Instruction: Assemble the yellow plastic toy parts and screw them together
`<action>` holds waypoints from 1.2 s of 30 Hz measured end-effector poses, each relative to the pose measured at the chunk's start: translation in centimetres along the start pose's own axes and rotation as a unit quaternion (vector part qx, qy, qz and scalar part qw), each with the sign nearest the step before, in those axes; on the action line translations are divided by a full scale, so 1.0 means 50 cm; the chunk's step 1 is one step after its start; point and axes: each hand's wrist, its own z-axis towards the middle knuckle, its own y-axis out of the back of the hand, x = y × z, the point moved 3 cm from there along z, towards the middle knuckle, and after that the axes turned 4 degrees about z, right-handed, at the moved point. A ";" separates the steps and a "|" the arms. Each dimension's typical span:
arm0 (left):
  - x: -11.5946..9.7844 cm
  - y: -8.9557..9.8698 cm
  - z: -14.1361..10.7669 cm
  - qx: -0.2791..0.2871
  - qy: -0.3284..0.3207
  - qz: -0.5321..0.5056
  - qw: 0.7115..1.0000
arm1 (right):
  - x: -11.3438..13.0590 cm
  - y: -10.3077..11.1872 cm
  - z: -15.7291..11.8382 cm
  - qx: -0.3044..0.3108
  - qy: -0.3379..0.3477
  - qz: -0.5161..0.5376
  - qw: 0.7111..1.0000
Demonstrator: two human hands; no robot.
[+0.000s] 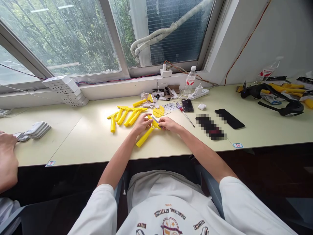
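Observation:
On the table in front of me, both hands grip a yellow scraper point(144, 137), its handle pointing toward me and to the left. My left hand point(142, 124) is closed on the left end of its head. The right end is pinched by my right hand point(169, 124). A thin grey blade strip point(155, 119) shows along the head between the fingers. Left of my hands lie several yellow scraper handles point(127, 115). Just beyond are yellow flat pieces point(158, 111) and another scraper with a metal head point(149, 98). A screwdriver point(185, 114) lies to the right.
A phone point(187, 105), a white earbud case point(201, 106), a power strip point(199, 94) and a water bottle point(190, 81) stand or lie behind. A black slab point(230, 118) is at right. Stacked white boxes point(69, 91) stand left; another person's hand point(7, 142) is at far left.

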 end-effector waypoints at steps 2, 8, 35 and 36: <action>-0.005 0.001 -0.002 0.001 -0.001 0.002 1.000 | 0.002 0.001 -0.001 0.002 -0.003 0.004 1.000; -0.023 -0.003 -0.009 0.009 -0.022 0.009 1.000 | 0.003 0.008 -0.002 0.010 -0.013 0.012 1.000; 0.003 -0.013 0.002 0.039 -0.041 -0.026 0.998 | 0.003 0.002 -0.002 0.044 0.013 0.002 0.999; 0.003 -0.015 0.003 0.043 -0.040 -0.020 0.998 | 0.002 0.002 -0.002 0.045 0.016 0.003 0.999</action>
